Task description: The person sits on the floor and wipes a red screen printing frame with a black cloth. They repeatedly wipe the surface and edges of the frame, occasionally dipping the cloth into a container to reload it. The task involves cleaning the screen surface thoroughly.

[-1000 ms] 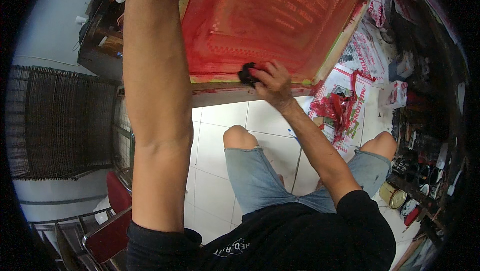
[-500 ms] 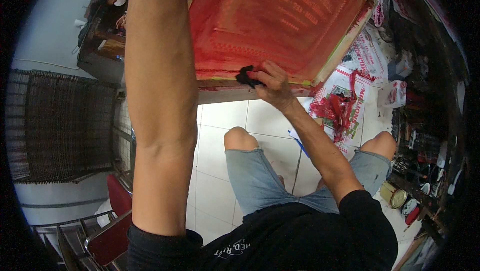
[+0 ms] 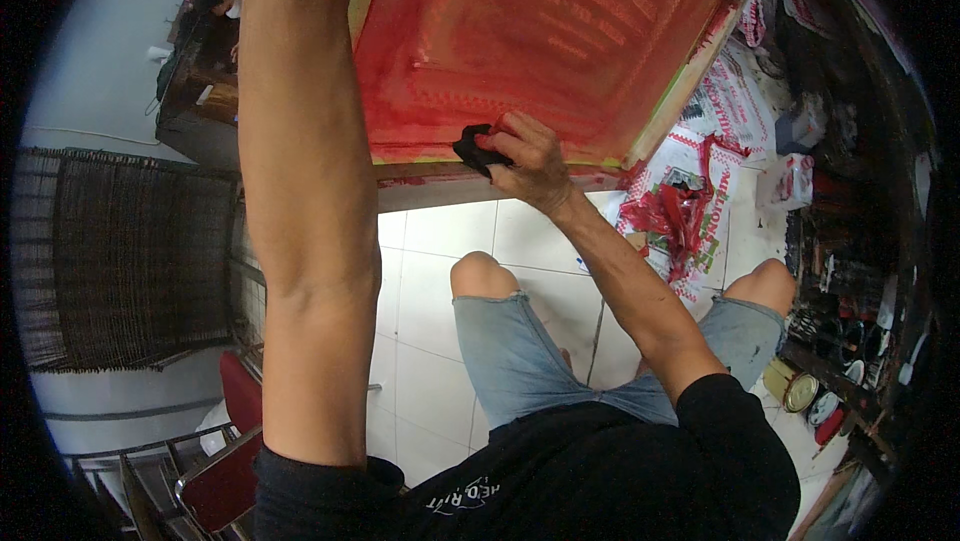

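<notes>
A wood-framed silk screen [image 3: 530, 71], its mesh stained red with faint lettering, is tilted up in front of me. My right hand [image 3: 530, 156] pinches a bunched black cloth [image 3: 478, 151] against the screen's lower inside edge, where the mesh meets the wooden frame [image 3: 480, 181]. Red stains show on the fingers. My left arm [image 3: 310, 141] stretches up past the screen's left side. The left hand lies beyond the top of the picture, so what it holds is hidden.
Printed sheets with a crumpled red-smeared heap [image 3: 675, 211] lie on the tiled floor at right. A tin can [image 3: 795, 389] stands by the cluttered shelves. At left are a dark red chair [image 3: 225, 476] and a slatted blind [image 3: 140, 256]. Another person is partly visible at upper left.
My right hand and the black cloth have slid slightly left along the screen's lower edge. The screen and my left arm also sit a little further left in view.
</notes>
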A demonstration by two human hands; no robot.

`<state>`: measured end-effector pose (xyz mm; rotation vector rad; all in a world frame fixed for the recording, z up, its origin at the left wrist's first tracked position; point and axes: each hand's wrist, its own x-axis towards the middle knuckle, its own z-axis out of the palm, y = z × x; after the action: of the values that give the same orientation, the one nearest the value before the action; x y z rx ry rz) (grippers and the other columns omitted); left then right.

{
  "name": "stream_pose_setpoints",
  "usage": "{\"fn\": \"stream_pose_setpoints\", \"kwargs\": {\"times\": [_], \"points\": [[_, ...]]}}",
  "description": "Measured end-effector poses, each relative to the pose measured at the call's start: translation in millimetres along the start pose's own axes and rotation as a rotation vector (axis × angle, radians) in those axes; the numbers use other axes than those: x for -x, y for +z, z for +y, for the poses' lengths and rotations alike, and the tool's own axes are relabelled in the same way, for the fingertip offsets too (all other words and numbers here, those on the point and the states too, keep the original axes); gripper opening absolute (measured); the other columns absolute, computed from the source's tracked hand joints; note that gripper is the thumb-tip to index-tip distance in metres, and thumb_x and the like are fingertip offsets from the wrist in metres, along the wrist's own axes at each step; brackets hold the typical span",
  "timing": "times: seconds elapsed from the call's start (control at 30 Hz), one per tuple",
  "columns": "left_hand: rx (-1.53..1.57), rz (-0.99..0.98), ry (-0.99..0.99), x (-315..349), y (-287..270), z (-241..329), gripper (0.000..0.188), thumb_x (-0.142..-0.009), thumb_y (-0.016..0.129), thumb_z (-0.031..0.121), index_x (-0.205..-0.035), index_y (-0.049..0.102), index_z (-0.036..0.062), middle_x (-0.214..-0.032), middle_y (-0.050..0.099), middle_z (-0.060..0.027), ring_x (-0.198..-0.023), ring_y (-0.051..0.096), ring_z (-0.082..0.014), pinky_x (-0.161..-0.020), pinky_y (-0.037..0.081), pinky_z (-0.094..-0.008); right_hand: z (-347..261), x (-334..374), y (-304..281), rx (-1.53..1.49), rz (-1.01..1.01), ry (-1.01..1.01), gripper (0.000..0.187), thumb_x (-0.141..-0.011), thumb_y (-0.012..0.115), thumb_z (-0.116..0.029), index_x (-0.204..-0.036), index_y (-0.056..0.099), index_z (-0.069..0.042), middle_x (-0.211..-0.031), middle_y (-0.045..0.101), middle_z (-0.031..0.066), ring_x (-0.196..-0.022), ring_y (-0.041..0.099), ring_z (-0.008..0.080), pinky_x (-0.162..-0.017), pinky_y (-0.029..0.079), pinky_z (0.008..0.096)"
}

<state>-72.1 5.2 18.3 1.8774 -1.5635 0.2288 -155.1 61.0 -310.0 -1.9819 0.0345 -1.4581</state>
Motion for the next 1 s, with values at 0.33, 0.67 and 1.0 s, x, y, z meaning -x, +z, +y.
{"fn": "stream_pose_setpoints", "kwargs": {"times": [0.33,0.67,1.0], "points": [[0.030,0.033,-0.031,6,6,6,0.038,-0.093,0.049,0.034,-0.107,0.061,0.0009,-0.082,0.056,-0.0047,-0.068,0.052,-0.0168,-0.056,0.045,-0.0339,-26,-20,18,-0.128,0.000,-0.096,0.031,-0.052,0.063,-0.003,-0.083,0.064,-0.004,-0.078,0.055,0.0114,-0.072,0.058,0.0307,-0.060,0.050,0.0409],[0.037,0.075,-0.033,23,5,15,0.035,-0.092,0.049,0.033,-0.106,0.062,0.0031,-0.084,0.057,-0.0043,-0.070,0.052,-0.0165,-0.057,0.044,-0.0332,1,30,-25,-0.707,0.027,0.814,0.021,-0.064,0.070,0.002,-0.084,0.064,-0.001,-0.075,0.062,0.0140,-0.074,0.061,0.0323,-0.070,0.050,0.0388],[0.051,0.078,-0.090,13,5,18,0.034,-0.092,0.051,0.031,-0.106,0.061,0.0018,-0.088,0.059,-0.0058,-0.074,0.054,-0.0175,-0.060,0.045,-0.0336,6,37,-23,0.006,0.028,0.248,0.035,-0.064,0.072,-0.001,-0.099,0.068,-0.001,-0.085,0.060,0.0167,-0.078,0.062,0.0323,-0.066,0.051,0.0383]]}}
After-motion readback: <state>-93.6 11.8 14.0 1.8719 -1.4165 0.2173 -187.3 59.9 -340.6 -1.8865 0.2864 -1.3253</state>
